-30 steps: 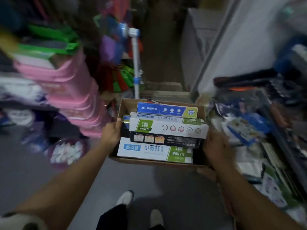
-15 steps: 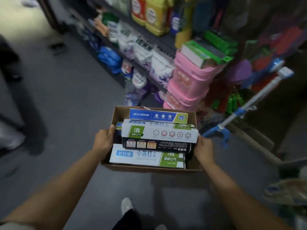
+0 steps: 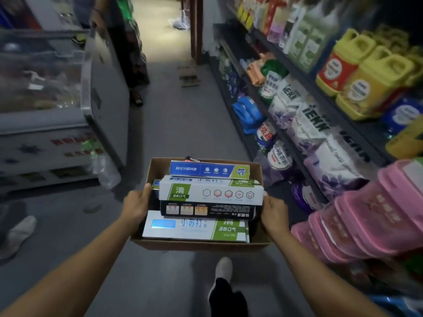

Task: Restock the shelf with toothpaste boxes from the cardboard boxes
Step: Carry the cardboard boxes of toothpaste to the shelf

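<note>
I carry an open brown cardboard box (image 3: 160, 170) in front of me at waist height. Several toothpaste boxes lie stacked in it: a white and green one (image 3: 210, 193) on top, a blue one (image 3: 209, 170) behind it, a black one (image 3: 207, 211) below, and another white and green one (image 3: 194, 227) nearest me. My left hand (image 3: 135, 205) grips the box's left wall, thumb over the rim. My right hand (image 3: 273, 213) grips the right wall. The shelf (image 3: 304, 78) runs along my right.
The shelf holds yellow jugs (image 3: 370, 76), white detergent bags (image 3: 313, 124) and bottles. Stacked pink baskets (image 3: 370, 213) jut out at the near right. A chest freezer (image 3: 68, 99) stands on the left. Another person's foot (image 3: 18, 234) shows at far left. The grey aisle runs ahead.
My view has swung left, from the corner with the pink baskets and mop to looking down the aisle. Both hands keep their grip on the cardboard box.
</note>
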Motion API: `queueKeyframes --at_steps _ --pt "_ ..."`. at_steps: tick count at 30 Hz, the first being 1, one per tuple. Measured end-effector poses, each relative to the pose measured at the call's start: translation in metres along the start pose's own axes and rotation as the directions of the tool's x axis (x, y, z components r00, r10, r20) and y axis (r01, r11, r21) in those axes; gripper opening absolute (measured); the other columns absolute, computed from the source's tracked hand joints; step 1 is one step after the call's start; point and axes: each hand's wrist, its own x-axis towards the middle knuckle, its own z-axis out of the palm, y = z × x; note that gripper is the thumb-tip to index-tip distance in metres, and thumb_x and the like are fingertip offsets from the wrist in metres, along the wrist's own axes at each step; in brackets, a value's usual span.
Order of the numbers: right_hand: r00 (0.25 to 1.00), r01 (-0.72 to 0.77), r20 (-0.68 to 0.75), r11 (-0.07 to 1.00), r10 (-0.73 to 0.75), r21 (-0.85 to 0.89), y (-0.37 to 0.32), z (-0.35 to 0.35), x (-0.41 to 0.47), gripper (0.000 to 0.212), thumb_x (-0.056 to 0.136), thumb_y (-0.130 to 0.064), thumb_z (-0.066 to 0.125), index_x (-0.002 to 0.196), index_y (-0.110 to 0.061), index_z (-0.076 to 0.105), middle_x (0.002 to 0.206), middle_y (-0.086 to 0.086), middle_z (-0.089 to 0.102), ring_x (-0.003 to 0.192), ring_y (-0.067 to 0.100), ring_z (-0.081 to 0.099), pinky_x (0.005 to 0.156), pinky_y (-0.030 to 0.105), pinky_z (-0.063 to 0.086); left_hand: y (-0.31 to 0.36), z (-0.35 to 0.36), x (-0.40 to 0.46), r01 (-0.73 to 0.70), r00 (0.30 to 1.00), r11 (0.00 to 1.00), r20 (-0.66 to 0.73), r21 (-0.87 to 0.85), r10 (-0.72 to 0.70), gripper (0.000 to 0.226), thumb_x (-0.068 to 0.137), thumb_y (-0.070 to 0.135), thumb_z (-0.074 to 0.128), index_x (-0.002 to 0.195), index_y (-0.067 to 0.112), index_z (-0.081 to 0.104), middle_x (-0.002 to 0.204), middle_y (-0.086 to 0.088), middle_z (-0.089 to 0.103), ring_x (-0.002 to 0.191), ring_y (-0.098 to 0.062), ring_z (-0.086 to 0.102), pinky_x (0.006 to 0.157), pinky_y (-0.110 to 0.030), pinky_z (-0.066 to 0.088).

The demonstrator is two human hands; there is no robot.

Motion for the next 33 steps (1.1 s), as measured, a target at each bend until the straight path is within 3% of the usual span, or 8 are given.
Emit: queueKeyframes --at_steps 5,9,13,18,24,28,33 --pt "0.995 0.062 0.079 0.998 -0.063 0.014 -0.041 0.037 0.108 0.045 0.101 -0.025 0.043 0.068 -0.003 0.063 0.069 0.011 0.064 0.064 0.019 0.054 0.053 0.03 0.036 0.037 0.003 0.082 0.037 0.998 0.998 -0.056 -0.044 -0.039 0.061 0.098 0.05 0.039 0.076 -0.001 0.067 0.08 -0.019 0.07 0.081 -0.036 0.067 0.078 -0.049 0.055" --pt "0.991 0.11 0.083 0.994 -0.107 -0.023 -0.08 0.054 0.201 0.049 0.102 -0.027 0.042 0.057 -0.008 0.052 0.06 0.011 0.057 0.059 0.019 0.05 0.05 0.031 0.031 0.09 0.014 0.151 0.068 0.996 0.995 -0.058 -0.076 -0.073 0.06 0.099 0.047 0.038 0.081 -0.003 0.067 0.08 -0.017 0.07 0.077 -0.032 0.067 0.075 -0.046 0.054" --pt "0.988 0.129 0.093 0.991 -0.125 -0.044 -0.13 0.065 0.288 0.055 0.102 -0.025 0.041 0.048 -0.016 0.038 0.048 0.001 0.043 0.046 0.01 0.038 0.047 0.028 0.032 0.141 0.021 0.228 0.092 0.993 0.986 -0.06 -0.137 -0.101 0.055 0.1 0.043 0.038 0.083 -0.001 0.065 0.08 -0.015 0.069 0.078 -0.03 0.067 0.072 -0.041 0.052" --pt "0.99 0.135 0.06 0.985 -0.129 -0.109 -0.182 0.1 0.408 0.055 0.101 -0.026 0.042 0.05 -0.009 0.043 0.049 0.004 0.045 0.047 0.015 0.039 0.047 0.03 0.027 0.193 0.026 0.35 0.066 0.997 0.984 -0.03 -0.166 -0.072 0.057 0.098 0.049 0.039 0.085 0.0 0.066 0.082 -0.016 0.071 0.077 -0.03 0.07 0.077 -0.049 0.057" --pt "0.993 0.105 -0.038 0.989 -0.109 -0.103 -0.239 0.171 0.553 0.051 0.099 -0.024 0.041 0.052 -0.005 0.04 0.061 0.016 0.051 0.064 0.02 0.049 0.058 0.034 0.031 0.257 0.029 0.538 0.024 1.0 0.989 0.009 -0.146 -0.023 0.055 0.1 0.044 0.039 0.084 -0.002 0.064 0.081 -0.017 0.07 0.078 -0.033 0.069 0.073 -0.043 0.056" --pt "0.992 0.116 -0.036 0.977 -0.124 -0.18 -0.284 0.219 0.649 0.054 0.099 -0.027 0.033 0.063 0.005 0.057 0.071 0.028 0.061 0.07 0.03 0.055 0.063 0.036 0.033 0.304 0.019 0.658 -0.025 0.999 0.996 0.021 -0.082 0.027 0.057 0.101 0.043 0.037 0.083 -0.003 0.066 0.084 -0.019 0.07 0.079 -0.033 0.068 0.073 -0.041 0.054" --pt "0.998 0.04 -0.05 0.992 -0.047 -0.119 -0.345 0.269 0.76 0.045 0.102 -0.024 0.04 0.061 -0.006 0.049 0.066 0.011 0.053 0.069 0.021 0.051 0.06 0.029 0.027 0.361 0.011 0.8 -0.026 0.999 0.998 0.036 -0.054 0.028 0.056 0.1 0.045 0.038 0.083 0.0 0.066 0.085 -0.02 0.07 0.081 -0.036 0.067 0.079 -0.05 0.055"
